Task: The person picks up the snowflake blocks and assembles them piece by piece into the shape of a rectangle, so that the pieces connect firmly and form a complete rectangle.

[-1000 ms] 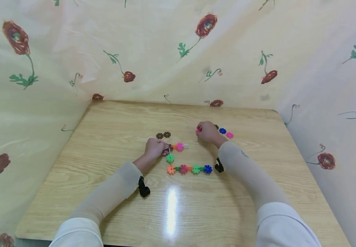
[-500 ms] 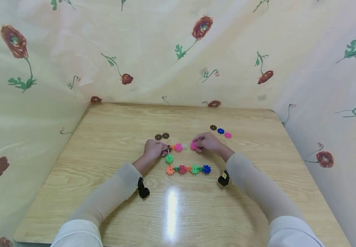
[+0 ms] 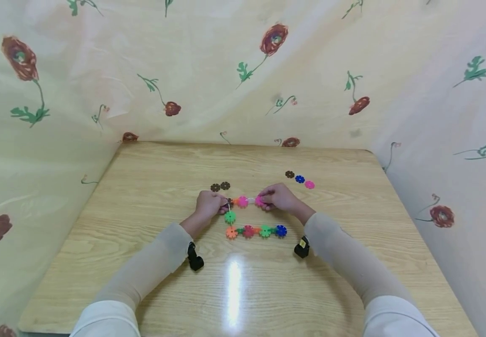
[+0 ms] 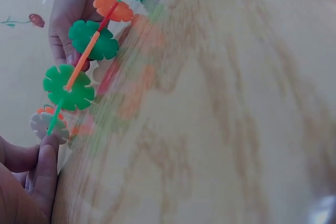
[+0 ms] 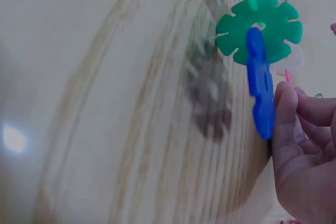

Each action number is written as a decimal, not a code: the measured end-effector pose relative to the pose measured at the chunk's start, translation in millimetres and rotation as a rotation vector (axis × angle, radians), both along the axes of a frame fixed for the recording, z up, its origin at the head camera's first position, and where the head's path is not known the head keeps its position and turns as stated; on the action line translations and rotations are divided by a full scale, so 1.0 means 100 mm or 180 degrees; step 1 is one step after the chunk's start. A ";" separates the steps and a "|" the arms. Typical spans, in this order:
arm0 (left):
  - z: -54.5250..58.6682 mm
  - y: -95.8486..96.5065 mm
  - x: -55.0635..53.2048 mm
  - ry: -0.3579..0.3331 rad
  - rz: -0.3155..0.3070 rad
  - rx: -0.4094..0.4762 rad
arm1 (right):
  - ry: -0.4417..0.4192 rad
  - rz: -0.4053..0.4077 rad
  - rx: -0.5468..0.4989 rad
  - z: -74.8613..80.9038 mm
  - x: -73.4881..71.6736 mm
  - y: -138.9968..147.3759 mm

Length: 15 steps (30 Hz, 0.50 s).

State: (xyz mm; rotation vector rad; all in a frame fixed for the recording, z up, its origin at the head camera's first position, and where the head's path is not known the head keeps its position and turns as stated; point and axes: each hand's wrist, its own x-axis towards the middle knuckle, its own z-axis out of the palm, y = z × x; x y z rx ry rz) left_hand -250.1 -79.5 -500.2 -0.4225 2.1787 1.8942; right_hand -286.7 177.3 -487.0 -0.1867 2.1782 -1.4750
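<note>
Flower-shaped interlocking discs form a chain bent into a C open to the right. My left hand [image 3: 210, 205] pinches the brown disc [image 3: 229, 202] at its upper left corner. My right hand [image 3: 283, 197] holds a pink disc [image 3: 259, 201] between thumb and fingers, against the white disc [image 3: 251, 201] at the end of the top row. Whether the two are slotted together is hidden by the fingers. Another pink disc [image 3: 242, 201] sits left of the white one. A green disc [image 3: 230, 216] joins the rows; the bottom row ends in a blue disc [image 5: 261, 87].
Two loose brown discs [image 3: 220, 186] lie behind my left hand. Beyond my right hand rest a loose brown disc [image 3: 290, 174], a blue one [image 3: 299, 179] and a pink one [image 3: 309, 185]. The wooden table [image 3: 163, 299] meets a flowered curtain [image 3: 209, 70] at the back.
My right hand has brought the pink disc from near the loose discs at the back right, leftward and nearer, to the white disc. My left hand keeps its hold on the chain.
</note>
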 end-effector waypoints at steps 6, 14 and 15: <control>-0.02 -0.01 0.01 0.0039 0.0010 0.0045 | 0.0011 0.0004 0.0028 -0.03 -0.03 -0.04; -0.03 -0.01 0.00 0.0043 0.0035 0.0011 | 0.0107 -0.0125 0.0006 -0.06 -0.04 -0.11; -0.02 -0.01 0.00 0.0040 0.0042 0.0009 | 0.0133 -0.0128 0.0011 -0.05 -0.03 -0.12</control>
